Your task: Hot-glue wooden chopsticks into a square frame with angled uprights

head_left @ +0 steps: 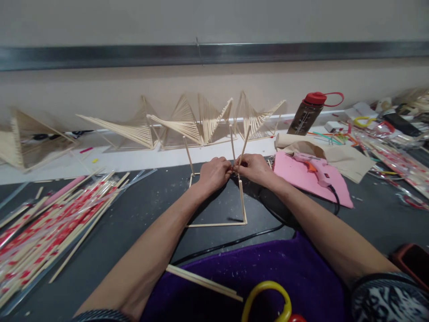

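A frame of thin wooden sticks (216, 225) lies on the dark table, with sticks standing up at its corners. At its far right corner my left hand (214, 173) is closed, fingertips pinched together; what lies between them is hidden. Right beside it, my right hand (254, 168) pinches the lower end of a tilted wooden stick (246, 142). Close to that stands an upright stick (232, 141), its base covered by my fingers. Another upright (188, 154) rises at the far left corner, and one (241, 201) at the near right.
Packs of wooden sticks (63, 223) lie at left. Twisted stick models (181, 120) line the wall. A pink glue gun (315, 169) rests on a pink sheet (284, 174), its cord crossing the table. Behind stands a bottle (305, 116). Yellow-handled scissors (268, 286) and loose sticks (204, 281) lie on purple cloth (261, 259).
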A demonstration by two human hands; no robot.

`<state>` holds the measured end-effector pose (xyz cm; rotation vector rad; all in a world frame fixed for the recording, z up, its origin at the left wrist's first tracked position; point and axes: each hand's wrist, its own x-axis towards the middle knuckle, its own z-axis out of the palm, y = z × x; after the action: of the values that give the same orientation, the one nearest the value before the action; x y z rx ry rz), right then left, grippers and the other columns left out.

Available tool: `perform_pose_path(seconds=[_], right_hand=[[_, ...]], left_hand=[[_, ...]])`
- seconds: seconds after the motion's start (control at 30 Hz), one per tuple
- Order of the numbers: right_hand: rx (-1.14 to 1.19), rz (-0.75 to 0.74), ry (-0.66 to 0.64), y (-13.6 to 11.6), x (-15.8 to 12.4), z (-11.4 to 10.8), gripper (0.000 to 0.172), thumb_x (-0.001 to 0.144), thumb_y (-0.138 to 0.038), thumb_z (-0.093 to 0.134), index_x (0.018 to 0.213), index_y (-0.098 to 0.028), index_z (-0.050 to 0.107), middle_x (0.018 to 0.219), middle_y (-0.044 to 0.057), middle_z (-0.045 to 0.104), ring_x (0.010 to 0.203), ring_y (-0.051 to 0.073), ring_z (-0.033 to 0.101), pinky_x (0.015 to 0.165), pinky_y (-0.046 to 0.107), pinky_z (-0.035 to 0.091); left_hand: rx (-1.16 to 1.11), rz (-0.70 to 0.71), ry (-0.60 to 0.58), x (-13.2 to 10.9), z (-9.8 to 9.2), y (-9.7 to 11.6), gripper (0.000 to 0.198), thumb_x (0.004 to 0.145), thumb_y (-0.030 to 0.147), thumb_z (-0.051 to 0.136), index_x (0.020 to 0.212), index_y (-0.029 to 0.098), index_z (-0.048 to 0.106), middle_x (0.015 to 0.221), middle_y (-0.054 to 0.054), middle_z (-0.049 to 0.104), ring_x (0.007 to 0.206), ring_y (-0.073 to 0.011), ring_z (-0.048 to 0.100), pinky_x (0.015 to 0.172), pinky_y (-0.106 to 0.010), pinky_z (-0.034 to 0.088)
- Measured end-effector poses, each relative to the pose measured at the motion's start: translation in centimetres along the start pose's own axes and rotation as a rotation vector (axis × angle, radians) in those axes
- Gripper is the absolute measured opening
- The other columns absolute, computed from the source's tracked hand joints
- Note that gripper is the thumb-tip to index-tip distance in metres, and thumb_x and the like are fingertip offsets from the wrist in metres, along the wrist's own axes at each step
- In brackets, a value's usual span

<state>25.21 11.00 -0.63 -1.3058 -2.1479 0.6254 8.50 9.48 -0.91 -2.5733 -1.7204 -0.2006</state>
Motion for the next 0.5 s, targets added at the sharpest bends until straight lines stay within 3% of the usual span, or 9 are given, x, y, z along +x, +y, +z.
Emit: perform_pose_path(seconds=[0.2,0.5], right_hand=[[-0.041,0.0,-0.014,-0.21,0.08,-0.15,0.014,0.077,-0.027,0.06,0.079,-0.017,0.07,0.07,0.002,0.068,0.066,0.014,0.059,0.058,0.022,0.035],[-0.062,0.001,-0.01,-0.36,0.09,-0.02,0.015,0.078,-0.028,0.058,0.077,-0.017,0.068,0.067,0.001,0.066,0.063,0.013,0.056,0.056,0.021,0.033]], left_hand=[[-0.054,0.037,-0.03,0.0,-0.4,0.01,0.021,0.082,0.026,0.048,0.089,0.023,0.067,0.094,-0.004,0.064,0.091,-0.0207,0.058,0.068,-0.029,0.042],[-0.17,0.005,-0.04,0.23,-0.15,-0.17,0.024,0.08,0.036,0.052,0.088,0.023,0.071,0.094,-0.004,0.066,0.088,-0.0203,0.06,0.067,-0.027,0.043]])
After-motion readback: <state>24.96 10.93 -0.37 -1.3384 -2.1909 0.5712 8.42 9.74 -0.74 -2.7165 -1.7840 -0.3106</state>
